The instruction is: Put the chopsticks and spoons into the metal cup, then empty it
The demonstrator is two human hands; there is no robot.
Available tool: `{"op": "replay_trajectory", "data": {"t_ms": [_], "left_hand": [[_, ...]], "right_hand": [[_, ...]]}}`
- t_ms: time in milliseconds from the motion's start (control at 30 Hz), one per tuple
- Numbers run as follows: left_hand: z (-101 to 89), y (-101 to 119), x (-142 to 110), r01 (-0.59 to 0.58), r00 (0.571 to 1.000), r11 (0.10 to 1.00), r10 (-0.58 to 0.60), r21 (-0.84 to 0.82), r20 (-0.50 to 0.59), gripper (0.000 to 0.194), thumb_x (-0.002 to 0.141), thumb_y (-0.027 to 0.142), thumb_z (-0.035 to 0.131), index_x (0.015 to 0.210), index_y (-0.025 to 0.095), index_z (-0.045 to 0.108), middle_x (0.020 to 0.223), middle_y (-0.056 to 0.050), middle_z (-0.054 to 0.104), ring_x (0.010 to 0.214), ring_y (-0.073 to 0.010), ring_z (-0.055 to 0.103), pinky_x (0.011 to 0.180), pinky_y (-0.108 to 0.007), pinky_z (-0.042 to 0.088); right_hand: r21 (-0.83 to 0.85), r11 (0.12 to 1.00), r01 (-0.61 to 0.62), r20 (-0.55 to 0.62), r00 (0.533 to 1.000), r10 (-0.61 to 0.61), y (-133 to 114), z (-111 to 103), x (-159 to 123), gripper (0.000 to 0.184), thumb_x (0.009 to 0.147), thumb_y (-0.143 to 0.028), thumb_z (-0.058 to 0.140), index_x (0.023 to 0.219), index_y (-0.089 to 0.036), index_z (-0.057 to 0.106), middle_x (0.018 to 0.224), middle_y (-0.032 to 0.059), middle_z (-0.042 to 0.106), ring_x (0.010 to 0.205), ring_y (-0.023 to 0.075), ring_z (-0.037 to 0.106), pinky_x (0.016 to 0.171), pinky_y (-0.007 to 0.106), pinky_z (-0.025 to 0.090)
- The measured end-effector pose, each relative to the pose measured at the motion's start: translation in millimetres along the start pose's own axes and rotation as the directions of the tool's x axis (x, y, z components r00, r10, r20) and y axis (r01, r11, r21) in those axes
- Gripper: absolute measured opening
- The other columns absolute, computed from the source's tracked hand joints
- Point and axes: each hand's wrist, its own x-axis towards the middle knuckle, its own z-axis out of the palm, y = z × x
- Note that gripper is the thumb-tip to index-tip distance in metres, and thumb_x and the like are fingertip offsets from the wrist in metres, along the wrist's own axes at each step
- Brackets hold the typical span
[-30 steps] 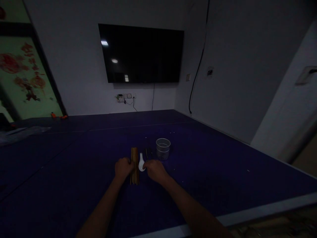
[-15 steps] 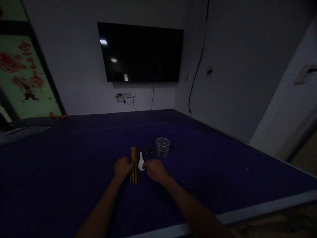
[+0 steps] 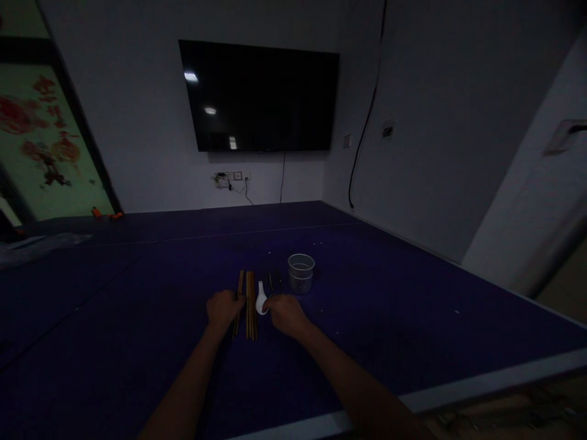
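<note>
My left hand (image 3: 222, 310) is closed around a few thin wooden chopsticks (image 3: 241, 282), slightly tilted and apart from the rest. Just right of it, a bundle of chopsticks (image 3: 251, 305) lies lengthwise on the blue-purple surface (image 3: 137, 342). A white soup spoon (image 3: 260, 298) lies beside the bundle, bowl toward me. My right hand (image 3: 288, 315) is closed, its fingertips over the right edge of the spoon's bowl; whatever it grips is hidden. Dark, slim utensils (image 3: 270, 281) extend beyond that hand, their kind unclear. A round metal container (image 3: 301, 274) with small holes low in its side stands behind it.
A large television (image 3: 261, 98) hangs on the far wall above sockets and cables. Clear plastic sheeting (image 3: 43, 247) lies at the far left, and small orange objects (image 3: 107, 214) sit by the door. A pale edge (image 3: 495, 385) borders the surface at front right.
My left hand has moved a little left, separating a few chopsticks from the bundle and opening a gap. My right hand, the spoon and the metal container stay nearly in place.
</note>
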Motion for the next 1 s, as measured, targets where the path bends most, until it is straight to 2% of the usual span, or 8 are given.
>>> {"op": "replay_trajectory", "data": {"t_ms": [300,467,567,1000], "left_hand": [[-0.8,5.8,-6.3,-0.055,0.998,0.996,0.058,0.072,-0.034,0.047,0.084,0.040,0.031,0.094,0.012,0.067,0.092,-0.019,0.067,0.095,-0.0297,0.061,0.079,-0.038,0.042],[0.5,4.7,-3.2,-0.113,0.994,0.989,0.113,0.099,0.005,0.043,0.085,0.036,0.032,0.094,0.013,0.067,0.096,-0.017,0.067,0.094,-0.0271,0.061,0.080,-0.036,0.043],[0.4,4.7,-1.1,-0.135,0.991,0.984,0.133,0.112,0.023,0.041,0.085,0.033,0.032,0.095,0.012,0.067,0.095,-0.017,0.067,0.094,-0.0283,0.062,0.080,-0.038,0.043],[-5.8,9.8,-2.0,-0.112,0.992,0.985,0.105,0.128,0.064,0.036,0.083,0.031,0.039,0.094,0.014,0.067,0.097,-0.017,0.067,0.093,-0.0273,0.062,0.079,-0.035,0.044]], "right_hand": [[-0.024,1.000,0.007,0.016,1.000,-0.006,-3.5,-0.5,-0.4,0.037,0.076,-0.008,0.042,0.102,-0.021,0.065,0.100,0.0074,0.067,0.093,0.0174,0.062,0.079,0.025,0.042],[-0.032,0.999,0.013,0.017,1.000,-0.012,-5.0,-1.3,-1.5,0.037,0.077,-0.008,0.041,0.101,-0.022,0.066,0.099,0.0071,0.068,0.092,0.0177,0.062,0.078,0.026,0.042],[-0.035,0.999,0.015,0.020,1.000,-0.014,-5.1,-2.1,-1.5,0.037,0.077,-0.008,0.041,0.102,-0.022,0.065,0.099,0.0073,0.067,0.091,0.0174,0.062,0.077,0.025,0.042],[-0.047,0.999,0.015,0.028,1.000,-0.014,-6.8,-3.2,-1.0,0.038,0.077,-0.009,0.041,0.103,-0.022,0.065,0.100,0.0066,0.067,0.092,0.0170,0.062,0.078,0.024,0.042]]}}
